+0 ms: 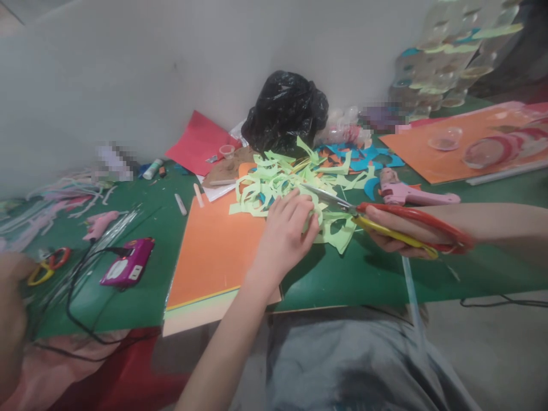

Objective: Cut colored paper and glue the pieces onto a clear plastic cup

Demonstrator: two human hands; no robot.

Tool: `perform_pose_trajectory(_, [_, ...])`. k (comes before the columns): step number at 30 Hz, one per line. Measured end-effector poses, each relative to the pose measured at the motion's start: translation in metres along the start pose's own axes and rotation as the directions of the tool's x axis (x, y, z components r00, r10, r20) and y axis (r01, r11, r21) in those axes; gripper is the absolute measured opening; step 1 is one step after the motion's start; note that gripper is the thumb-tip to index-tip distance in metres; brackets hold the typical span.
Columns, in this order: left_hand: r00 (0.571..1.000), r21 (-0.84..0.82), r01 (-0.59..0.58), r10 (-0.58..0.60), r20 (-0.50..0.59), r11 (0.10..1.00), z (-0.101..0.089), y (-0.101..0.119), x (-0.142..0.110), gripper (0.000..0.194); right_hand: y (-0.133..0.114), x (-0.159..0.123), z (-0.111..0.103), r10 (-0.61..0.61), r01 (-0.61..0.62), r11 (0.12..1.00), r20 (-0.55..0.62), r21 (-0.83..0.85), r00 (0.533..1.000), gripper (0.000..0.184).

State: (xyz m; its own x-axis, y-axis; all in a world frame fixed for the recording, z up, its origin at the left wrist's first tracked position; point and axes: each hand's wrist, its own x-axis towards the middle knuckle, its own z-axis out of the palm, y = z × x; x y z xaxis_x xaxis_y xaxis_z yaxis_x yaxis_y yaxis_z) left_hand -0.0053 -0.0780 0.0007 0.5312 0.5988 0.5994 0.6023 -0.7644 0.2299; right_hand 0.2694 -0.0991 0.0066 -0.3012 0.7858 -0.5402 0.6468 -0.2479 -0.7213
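Note:
My left hand (291, 222) reaches into a heap of light green paper scraps (274, 177), its fingers curled down on a piece of green paper (318, 206). The fingertips are partly hidden among the strips. My right hand (400, 221) is wrapped around the red and yellow handles of a pair of scissors (458, 237). The metal blades point left over the scraps, close to my left fingers; how far apart they are is hard to see. A stack of orange paper sheets (214, 245) lies under my left forearm, with green and yellow sheets showing at its near edge.
Behind the scraps sits a black plastic bag (285, 111). A pink glue gun (411, 191) lies beyond my right hand. On the left are a purple box (128, 262) with a cable, other scissors (49, 265) and another person's hand (15, 274). Plastic cups (445, 74) stand stacked back right.

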Motion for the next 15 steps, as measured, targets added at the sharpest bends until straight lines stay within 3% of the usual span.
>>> perform_pose_trajectory(2, [1.0,0.005,-0.001,0.001,0.005,1.0,0.0,0.0,0.0,0.01,-0.006,-0.003,0.002,0.019,-0.083,0.958,0.228,0.275,0.974,0.064])
perform_pose_trajectory(4, [1.0,0.011,-0.005,0.005,0.013,1.0,-0.001,0.0,0.0,0.01,-0.009,-0.002,0.0,-0.006,-0.122,0.903,0.295,0.411,0.955,0.062])
perform_pose_trajectory(7, [1.0,0.016,-0.011,0.011,0.017,1.0,-0.001,0.0,0.0,0.009,-0.008,0.006,-0.006,-0.059,-0.126,0.9,0.402,0.418,0.914,0.069])
perform_pose_trajectory(9, [1.0,0.015,-0.009,0.009,0.009,1.0,0.0,0.0,0.0,0.009,-0.007,0.01,-0.01,-0.012,-0.178,0.917,0.47,0.357,0.882,0.075])
perform_pose_trajectory(13, [1.0,0.008,-0.005,0.005,0.013,1.0,0.001,0.0,0.0,0.01,-0.003,0.008,-0.011,0.146,-0.257,0.94,0.413,0.226,0.899,0.081])
perform_pose_trajectory(15, [1.0,0.016,-0.005,0.005,0.014,1.0,0.001,0.0,0.0,0.012,0.003,0.005,-0.009,0.12,-0.161,0.979,0.29,0.123,0.949,0.082])
